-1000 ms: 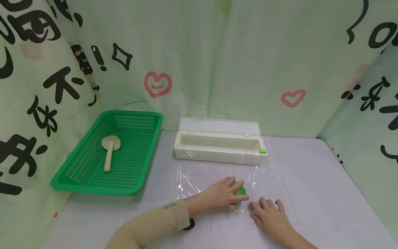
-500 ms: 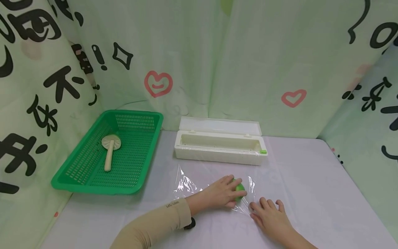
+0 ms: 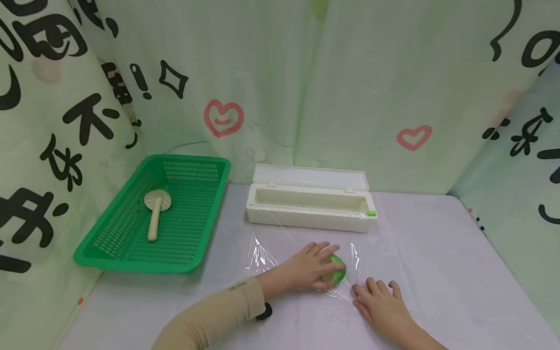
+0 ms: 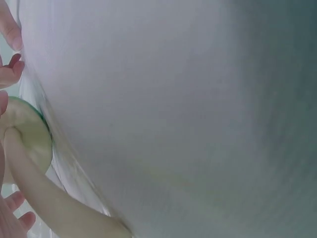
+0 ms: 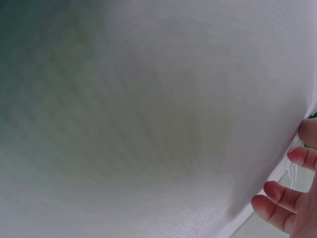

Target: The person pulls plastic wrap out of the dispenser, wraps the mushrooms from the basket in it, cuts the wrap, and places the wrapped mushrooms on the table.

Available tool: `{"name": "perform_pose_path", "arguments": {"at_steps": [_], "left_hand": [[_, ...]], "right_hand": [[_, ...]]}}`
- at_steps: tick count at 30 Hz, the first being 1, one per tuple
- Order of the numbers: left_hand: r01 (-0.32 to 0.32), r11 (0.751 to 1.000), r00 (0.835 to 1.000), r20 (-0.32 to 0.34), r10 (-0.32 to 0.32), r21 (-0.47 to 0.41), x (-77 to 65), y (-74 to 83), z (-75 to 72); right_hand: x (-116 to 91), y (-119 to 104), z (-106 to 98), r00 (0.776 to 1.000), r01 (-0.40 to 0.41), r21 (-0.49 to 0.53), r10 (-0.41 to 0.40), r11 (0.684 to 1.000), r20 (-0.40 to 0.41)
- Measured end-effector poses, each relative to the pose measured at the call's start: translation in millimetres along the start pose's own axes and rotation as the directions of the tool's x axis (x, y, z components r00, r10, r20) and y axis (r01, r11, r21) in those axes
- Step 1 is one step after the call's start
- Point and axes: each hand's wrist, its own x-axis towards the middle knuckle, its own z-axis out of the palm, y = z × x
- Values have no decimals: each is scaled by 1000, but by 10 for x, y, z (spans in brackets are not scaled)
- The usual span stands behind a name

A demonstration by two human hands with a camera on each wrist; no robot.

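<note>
A toy mushroom with a green cap [image 3: 339, 272] lies on a sheet of cling film [image 3: 262, 257] in the middle of the table. My left hand [image 3: 302, 270] reaches over from the left and grips it, fingers spread across the cap. The left wrist view shows the mushroom's pale underside [image 4: 37, 136] and curved stem. At the film's near right corner, my right hand [image 3: 382, 306] pinches the edge between thumb and forefinger. Creases run from that corner toward the mushroom. The other right fingers [image 5: 280, 196] are loosely bent.
Behind the film stands a long white cling film box [image 3: 306, 221], lid [image 3: 310, 175] raised, with a green tab at its right end. To the left, a green basket [image 3: 210, 214] holds another mushroom [image 3: 154, 218], pale stem showing. Printed curtains [image 3: 350, 97] enclose the table.
The left hand's fingers have shifted on the mushroom, and more of its green cap shows. Creases have formed in the film near the right hand, which stays almost still.
</note>
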Motion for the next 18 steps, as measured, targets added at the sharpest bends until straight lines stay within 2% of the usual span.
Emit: {"name": "perform_pose_path", "arguments": {"at_steps": [9,13,15,18], "left_hand": [[48,998,998,43,-49,35,-63,-74,-25],[68,997,997,22,-69,43,-140,-108,-40],[73,994,997,5,-74,81,-196,-125,-53],[61,981,998,-17,-58,185,-311,-143,-75]], "right_hand": [[14,17,2,999,-19,-11,19,1000,35],[13,24,16,999,-13,-14,14,1000,31],[11,22,22,1000,-8,-12,9,1000,25],[8,15,28,1000,-1,-7,1,1000,15]]}}
